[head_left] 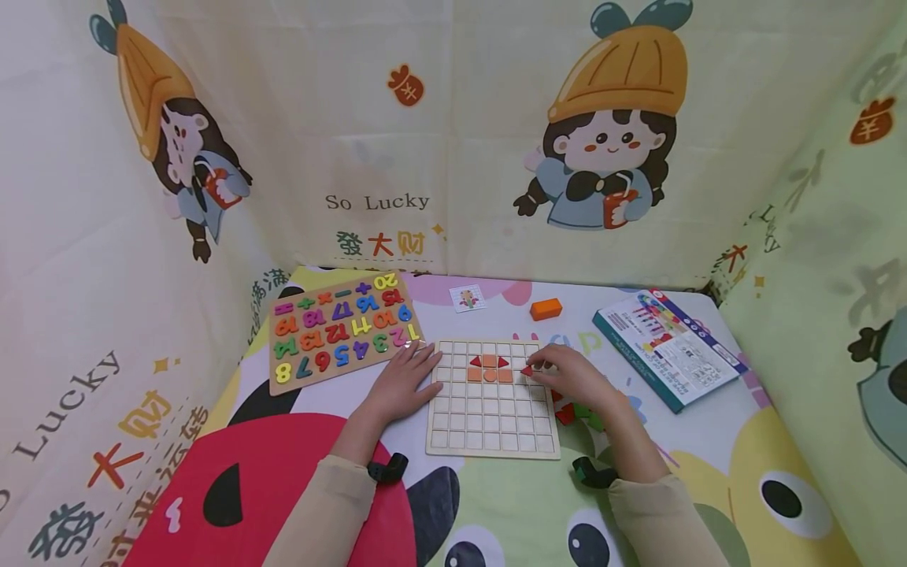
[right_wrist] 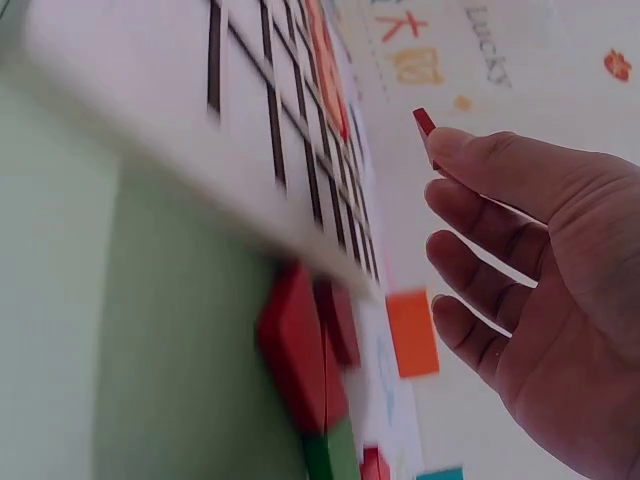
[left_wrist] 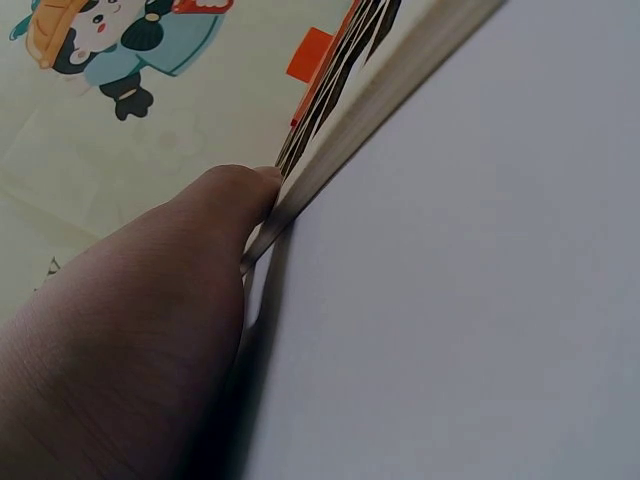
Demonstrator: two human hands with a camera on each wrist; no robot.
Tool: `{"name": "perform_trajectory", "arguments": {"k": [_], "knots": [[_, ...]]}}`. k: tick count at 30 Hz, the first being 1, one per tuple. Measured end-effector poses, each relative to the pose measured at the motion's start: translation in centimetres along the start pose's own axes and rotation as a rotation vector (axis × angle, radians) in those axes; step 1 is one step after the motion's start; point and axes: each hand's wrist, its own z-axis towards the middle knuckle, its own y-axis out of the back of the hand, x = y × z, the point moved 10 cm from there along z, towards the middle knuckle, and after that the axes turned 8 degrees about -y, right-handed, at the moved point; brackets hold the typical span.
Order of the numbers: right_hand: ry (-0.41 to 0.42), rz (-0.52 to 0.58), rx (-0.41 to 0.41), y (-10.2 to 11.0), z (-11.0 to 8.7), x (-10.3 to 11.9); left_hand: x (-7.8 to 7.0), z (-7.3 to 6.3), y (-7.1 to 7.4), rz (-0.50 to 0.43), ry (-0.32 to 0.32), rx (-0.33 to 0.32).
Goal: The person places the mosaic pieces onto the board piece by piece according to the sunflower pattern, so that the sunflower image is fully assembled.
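Head: left hand (head_left: 405, 380) lies, fingers extended, at the left edge of the gridded board (head_left: 482, 421); right hand (head_left: 575, 376) pinches a red triangular tile (head_left: 526, 371) over its right side. Left wrist: thumb (left_wrist: 232, 195) against board's edge. Right wrist: fingertip pinch; slipping could drop the tile askew.

The left sleeve (head_left: 329, 504) and right sleeve (head_left: 659, 516) are plain beige, with cuffs ending short of the wrists. A small, black, curved left wrist camera (head_left: 387, 470) and a similar right wrist camera (head_left: 595, 474) jut from the inner sides
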Motion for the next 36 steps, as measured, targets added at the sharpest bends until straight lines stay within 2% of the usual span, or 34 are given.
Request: {"name": "perform_trajectory", "arguments": {"k": [8, 17, 26, 36], "knots": [[0.102, 0.013, -0.016, -1.5, 0.7, 3.7, 0.0, 0.0, 0.1, -0.006, -0.005, -0.006], [0.166, 0.000, -0.008, -3.9, 1.4, 6.4, -0.1, 0.0, 0.1, -0.001, -0.005, 0.001], [0.180, 0.002, 0.024, -6.3, 2.0, 7.0, -0.2, -0.2, 0.1, -0.007, 0.002, 0.000], [0.142, -0.043, 0.019, -7.0, 2.5, 7.0, -0.3, -0.1, 0.3, -0.007, -0.015, -0.022]]}}
